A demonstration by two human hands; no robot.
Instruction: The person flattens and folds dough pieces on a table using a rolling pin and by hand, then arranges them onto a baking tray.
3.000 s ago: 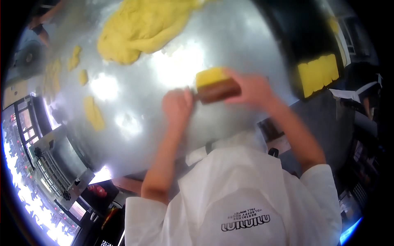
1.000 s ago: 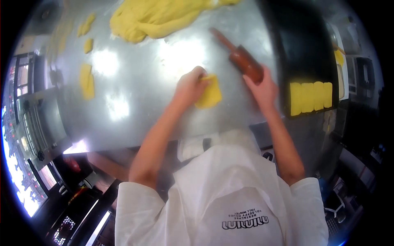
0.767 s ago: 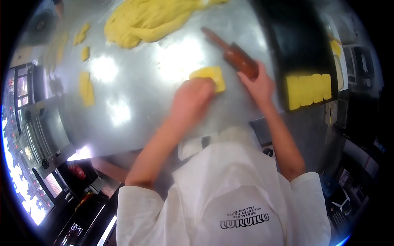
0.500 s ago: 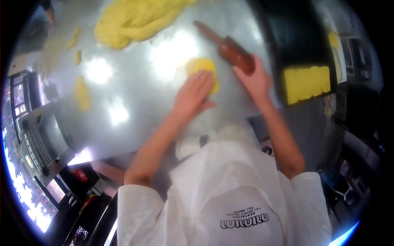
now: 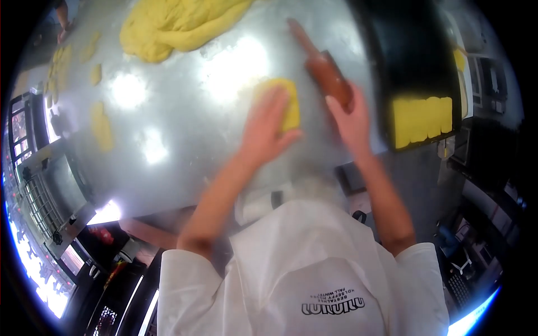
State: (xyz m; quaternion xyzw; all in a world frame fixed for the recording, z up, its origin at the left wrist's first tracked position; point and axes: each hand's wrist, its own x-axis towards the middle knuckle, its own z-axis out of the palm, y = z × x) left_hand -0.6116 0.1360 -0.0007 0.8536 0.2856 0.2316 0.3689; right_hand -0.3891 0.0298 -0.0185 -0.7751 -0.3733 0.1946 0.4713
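My left hand (image 5: 269,126) lies flat with fingers stretched out on a small yellow dough piece (image 5: 291,112) on the metal table (image 5: 185,129). The fingers cover the left part of the dough, and the thumb is spread at its lower edge. To the right, my right hand (image 5: 350,115) is wrapped round the near end of a reddish-brown rolling pin (image 5: 329,78). The pin slants away up and to the left, its thin handle pointing to the far side of the table. A gap of bare metal lies between pin and dough piece.
A large yellow dough mass (image 5: 174,25) lies at the far side. Smaller dough pieces (image 5: 102,126) are on the left. A black tray (image 5: 417,56) on the right holds a row of flat yellow pieces (image 5: 423,120). Another person's hand (image 5: 63,28) shows at top left.
The pin was over the dough between both hands; now it is aside in my right hand. My left hand held the dough piece's edge, then let go and flattened onto it.
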